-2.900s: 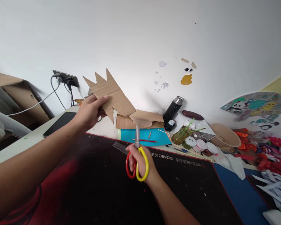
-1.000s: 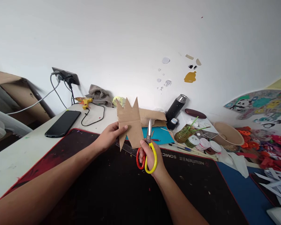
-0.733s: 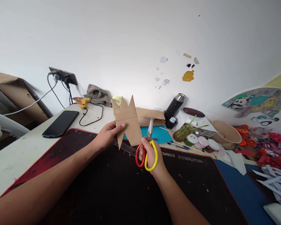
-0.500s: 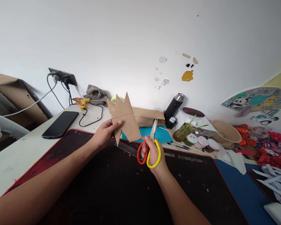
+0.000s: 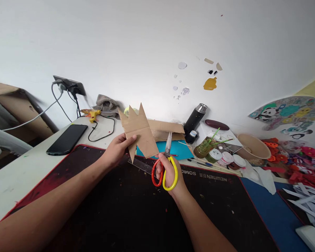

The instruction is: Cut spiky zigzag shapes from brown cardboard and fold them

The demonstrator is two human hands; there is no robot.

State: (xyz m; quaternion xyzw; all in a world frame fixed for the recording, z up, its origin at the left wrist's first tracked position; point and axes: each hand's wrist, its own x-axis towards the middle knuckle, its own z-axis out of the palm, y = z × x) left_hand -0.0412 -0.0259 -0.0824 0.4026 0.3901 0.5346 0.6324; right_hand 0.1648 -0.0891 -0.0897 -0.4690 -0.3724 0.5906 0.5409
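Observation:
My left hand (image 5: 117, 149) grips a spiky brown cardboard cut-out (image 5: 139, 133) by its left edge and holds it upright above the black desk mat (image 5: 115, 213). My right hand (image 5: 169, 175) is closed through the red and yellow handles of a pair of scissors (image 5: 166, 167). The blades point up and stand just right of the cardboard's lower right corner, nearly closed.
A ruler (image 5: 141, 163) lies under the cardboard. Behind are more cardboard (image 5: 168, 130), a teal sheet (image 5: 178, 149), a black flask (image 5: 195, 120), paint jars (image 5: 223, 159) and a paper bowl (image 5: 253, 149). A phone (image 5: 67, 138) and glue gun (image 5: 91, 114) lie at the left, paper scraps (image 5: 309, 206) at the right.
My left hand brought the cardboard down from high at the left to the scissors. In the last second the piece tilted slightly left and the blades shifted beside its right edge.

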